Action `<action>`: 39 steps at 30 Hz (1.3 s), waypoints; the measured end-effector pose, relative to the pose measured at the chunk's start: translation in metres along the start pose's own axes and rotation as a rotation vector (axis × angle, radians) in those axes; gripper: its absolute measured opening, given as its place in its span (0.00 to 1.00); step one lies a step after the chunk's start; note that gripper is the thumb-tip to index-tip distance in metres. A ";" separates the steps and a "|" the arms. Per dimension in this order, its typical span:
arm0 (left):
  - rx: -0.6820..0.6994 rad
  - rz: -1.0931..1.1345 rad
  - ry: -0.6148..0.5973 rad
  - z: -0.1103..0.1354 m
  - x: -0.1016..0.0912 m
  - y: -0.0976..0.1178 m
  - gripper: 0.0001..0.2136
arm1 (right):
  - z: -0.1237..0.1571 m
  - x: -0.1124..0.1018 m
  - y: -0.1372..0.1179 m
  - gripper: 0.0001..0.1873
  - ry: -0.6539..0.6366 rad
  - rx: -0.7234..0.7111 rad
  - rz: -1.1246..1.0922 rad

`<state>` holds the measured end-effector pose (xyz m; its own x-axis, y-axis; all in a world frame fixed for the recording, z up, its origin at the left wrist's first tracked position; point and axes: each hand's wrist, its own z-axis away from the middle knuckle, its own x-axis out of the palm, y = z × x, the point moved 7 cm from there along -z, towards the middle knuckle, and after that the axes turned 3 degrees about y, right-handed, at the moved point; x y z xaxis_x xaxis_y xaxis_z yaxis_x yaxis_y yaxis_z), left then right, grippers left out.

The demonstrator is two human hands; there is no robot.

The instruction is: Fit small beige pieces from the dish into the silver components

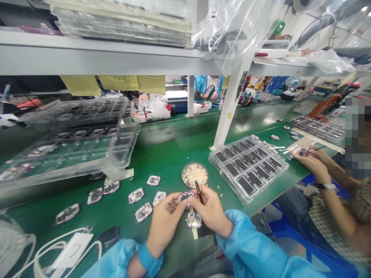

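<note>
My left hand (166, 218) pinches a small purple-rimmed watch case (185, 197) at its left side, with the electronics inside facing up. The fingers of my right hand (213, 210) touch the case's right side. Black tweezers (198, 192) are tucked in that same hand, their upper end sticking up between the fingers. Just below my hands lies another watch case (194, 219), next to a strip of yellowish tape (195, 233). Several more cases, such as one watch case (143, 212), are spread to the left. Beyond my fingers stands a round dish (194, 175) of small pale bits.
Stacked clear trays (249, 168) of dark screens stand right of the dish, by a white shelf post (228, 112). Raised plastic trays (72, 143) fill the left. White cables (37, 255) lie lower left. A co-worker's hands (311, 158) work at the far right.
</note>
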<state>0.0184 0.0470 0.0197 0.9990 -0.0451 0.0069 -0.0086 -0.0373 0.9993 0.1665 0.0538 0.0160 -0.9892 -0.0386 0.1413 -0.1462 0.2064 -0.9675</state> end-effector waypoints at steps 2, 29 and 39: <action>0.035 -0.077 0.008 -0.001 -0.002 0.000 0.12 | -0.003 -0.003 -0.002 0.14 -0.044 -0.006 0.058; 0.239 -0.909 0.049 -0.016 -0.021 0.037 0.15 | 0.001 -0.045 -0.042 0.15 -0.076 -0.344 0.404; -0.014 -1.157 0.239 -0.117 -0.085 0.080 0.24 | 0.004 -0.070 0.010 0.22 -0.100 -0.112 0.488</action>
<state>-0.0614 0.1649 0.1039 0.3947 0.1961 -0.8977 0.9063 0.0778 0.4155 0.2345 0.0550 -0.0042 -0.9378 -0.0040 -0.3472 0.3269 0.3270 -0.8867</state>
